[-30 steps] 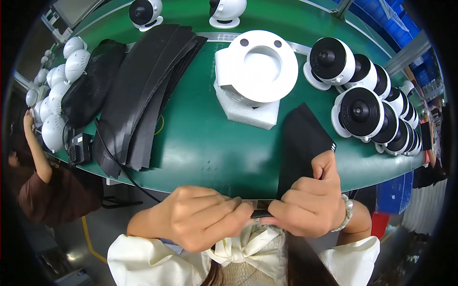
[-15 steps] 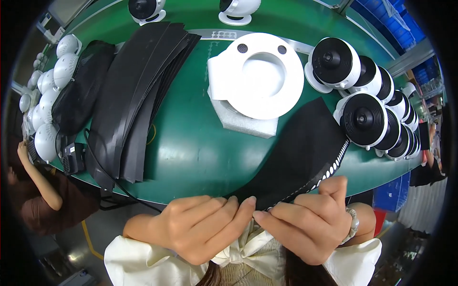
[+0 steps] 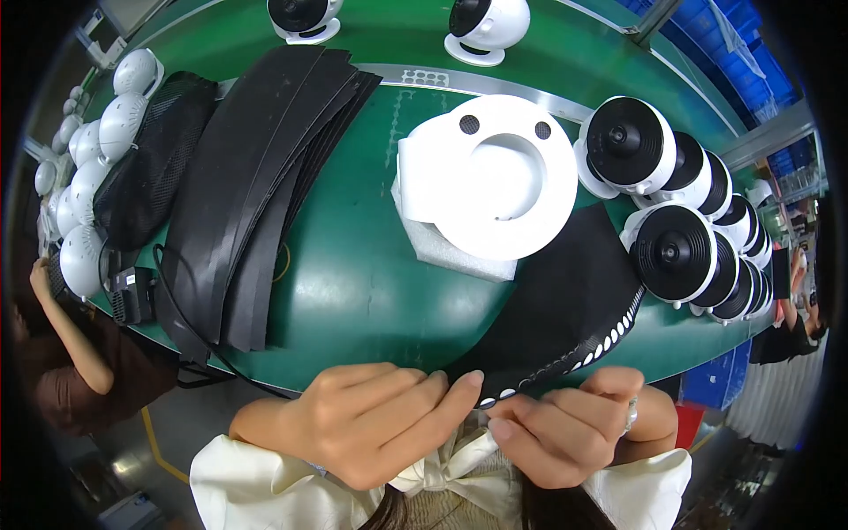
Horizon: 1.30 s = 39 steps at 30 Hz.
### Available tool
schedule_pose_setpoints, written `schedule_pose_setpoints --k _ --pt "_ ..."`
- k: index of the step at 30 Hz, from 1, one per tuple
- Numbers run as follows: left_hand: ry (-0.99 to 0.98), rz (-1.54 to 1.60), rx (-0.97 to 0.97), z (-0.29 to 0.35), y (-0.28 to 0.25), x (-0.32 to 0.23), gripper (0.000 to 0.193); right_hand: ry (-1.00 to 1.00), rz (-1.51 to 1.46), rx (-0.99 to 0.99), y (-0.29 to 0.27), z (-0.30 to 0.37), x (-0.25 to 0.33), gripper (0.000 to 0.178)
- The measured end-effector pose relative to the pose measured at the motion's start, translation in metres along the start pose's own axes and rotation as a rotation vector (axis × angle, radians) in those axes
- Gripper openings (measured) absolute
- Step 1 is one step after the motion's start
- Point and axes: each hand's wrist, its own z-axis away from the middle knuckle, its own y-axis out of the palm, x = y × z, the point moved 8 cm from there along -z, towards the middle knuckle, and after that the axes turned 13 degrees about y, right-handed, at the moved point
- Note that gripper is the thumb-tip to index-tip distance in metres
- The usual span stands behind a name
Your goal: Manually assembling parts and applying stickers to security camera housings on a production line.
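Observation:
A long black curved sheet (image 3: 565, 291) lies across the front of the table, its near end over the edge. White oval dots run along its right and lower border. My left hand (image 3: 371, 424) pinches the near end between thumb and fingers. My right hand (image 3: 570, 428) is closed beside that dotted border, thumb against the curled index finger. Whatever its fingertips hold is too small or hidden to tell. Beyond the sheet, a white ring-shaped housing (image 3: 552, 216) with two dark mesh circles rests on a white foam block (image 3: 459, 261).
Black sheets (image 3: 238, 194) lie stacked at left, beside black mesh material (image 3: 155, 168) and white domes (image 3: 84, 261). A black cable (image 3: 190, 309) crosses the stack. Round white-and-black fan-like units (image 3: 676, 252) crowd the right; two more (image 3: 490, 26) stand at the back. Another person's arm (image 3: 75, 331) shows at far left.
My right hand has moved slightly down from the sheet's border, uncovering more white dots near the left fingertips. The left hand keeps its pinch. The whole view has shifted a little.

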Motion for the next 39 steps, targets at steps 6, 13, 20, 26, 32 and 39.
schedule_pose_setpoints --k 6,13,20,26,32,39 --pt "0.002 -0.088 -0.038 -0.005 -0.004 0.002 0.027 0.218 0.096 0.228 0.009 -0.012 -0.011 0.024" --pt "0.000 -0.130 -0.034 -0.006 -0.006 0.008 0.024 0.076 0.114 0.255 0.009 -0.016 -0.013 0.020" --pt "-0.110 0.018 0.005 -0.011 -0.007 0.019 0.020 0.037 0.086 0.211 0.011 -0.026 -0.021 0.017" --pt "-0.446 0.362 0.021 0.002 0.005 0.048 0.020 0.328 -0.581 0.423 0.018 -0.023 -0.062 0.016" --pt "-0.296 -0.186 0.020 -0.006 0.010 0.033 0.017 1.083 -0.761 0.261 0.033 -0.021 -0.124 0.031" --pt "-0.351 -0.024 0.000 -0.003 0.020 0.049 0.019 0.963 -0.608 0.374 0.059 -0.042 -0.115 0.042"
